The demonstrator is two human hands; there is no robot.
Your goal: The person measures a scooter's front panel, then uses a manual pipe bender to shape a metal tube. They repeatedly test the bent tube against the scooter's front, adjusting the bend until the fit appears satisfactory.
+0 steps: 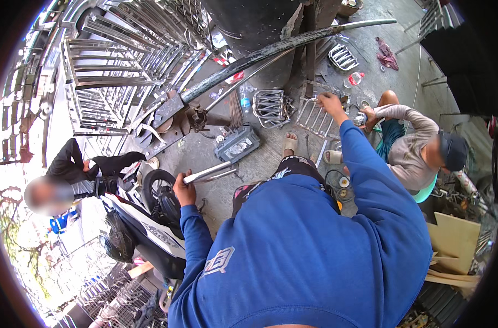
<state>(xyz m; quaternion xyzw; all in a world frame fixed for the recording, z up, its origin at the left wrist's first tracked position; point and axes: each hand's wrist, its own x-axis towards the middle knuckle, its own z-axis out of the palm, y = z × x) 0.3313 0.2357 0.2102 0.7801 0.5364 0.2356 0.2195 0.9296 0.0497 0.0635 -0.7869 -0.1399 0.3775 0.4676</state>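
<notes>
My left hand (184,189) is wrapped round the near end of a shiny bent metal tube piece (211,171), which points toward the grey toolbox (238,145). Stretched far forward, my right hand (331,104) has its fingers closed at the upper edge of a barred metal rack (315,121) near the floor. Just left of that rack lies a stack of similar curved metal racks (272,108). To the right, a seated person in a cap reaches a hand (368,116) toward the rack's far side, close to a small metal tool.
A long dark pipe (260,53) slants across a bench-mounted tool. Metal frames (106,71) crowd the far left. A motorcycle (150,224) and another person are at left. Bottles (354,80), a loose rack (343,57) and a red rag (386,53) lie farther off.
</notes>
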